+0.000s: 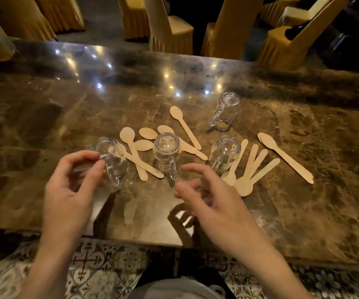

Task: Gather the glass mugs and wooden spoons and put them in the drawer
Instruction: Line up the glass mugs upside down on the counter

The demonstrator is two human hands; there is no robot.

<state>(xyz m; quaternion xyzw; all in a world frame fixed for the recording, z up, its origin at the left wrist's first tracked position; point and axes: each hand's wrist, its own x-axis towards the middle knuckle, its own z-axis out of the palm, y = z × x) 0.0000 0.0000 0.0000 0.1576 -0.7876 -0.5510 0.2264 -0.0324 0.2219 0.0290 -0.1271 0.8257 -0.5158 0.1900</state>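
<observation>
Table (45, 130): polished brown marble | glass mugs (166, 145) inverted among flat wooden spoons (285, 157) | left hand (70, 190) fingers curled apart beside leftmost mug (111, 156); right hand (215, 203) fingers spread, nothing held

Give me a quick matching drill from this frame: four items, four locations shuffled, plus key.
Items
1. left hand
2. far mug
3. lone spoon pair
4. middle mug

Locations
A. right end of the marble table, apart from the other spoons
B. between the two hands, handle toward the person
C. fingers open at the leftmost mug
D. farthest from the person, upside down

Pairs: 1-C, 2-D, 3-A, 4-B
</observation>
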